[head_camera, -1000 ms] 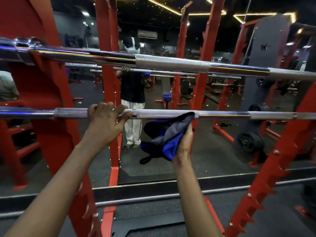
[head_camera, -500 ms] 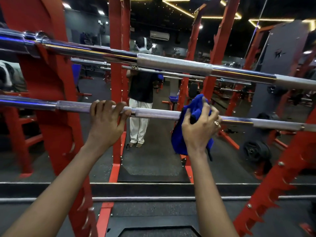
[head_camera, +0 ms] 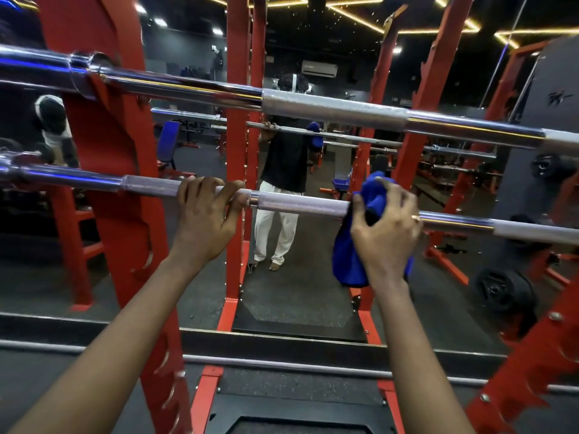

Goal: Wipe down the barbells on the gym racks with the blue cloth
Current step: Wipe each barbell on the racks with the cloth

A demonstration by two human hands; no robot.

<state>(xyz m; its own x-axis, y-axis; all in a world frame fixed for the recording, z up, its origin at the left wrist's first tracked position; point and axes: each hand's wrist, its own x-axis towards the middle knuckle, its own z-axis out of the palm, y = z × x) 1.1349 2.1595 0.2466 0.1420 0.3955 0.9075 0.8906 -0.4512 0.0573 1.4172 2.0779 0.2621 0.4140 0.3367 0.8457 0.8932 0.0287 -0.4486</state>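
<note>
Your left grip (head_camera: 205, 214) curled over the lower barbell (head_camera: 300, 203); your right grip (head_camera: 385, 228) clamped the blue cloth (head_camera: 346, 261) around it, up from beneath the bar a second earlier.

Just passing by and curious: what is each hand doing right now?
Left hand: closed around the lower barbell.
Right hand: holding the blue cloth against that barbell.

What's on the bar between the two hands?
Nothing: the head view shows bare rough lower barbell from the left hand to the blue cloth in the right hand.
</note>
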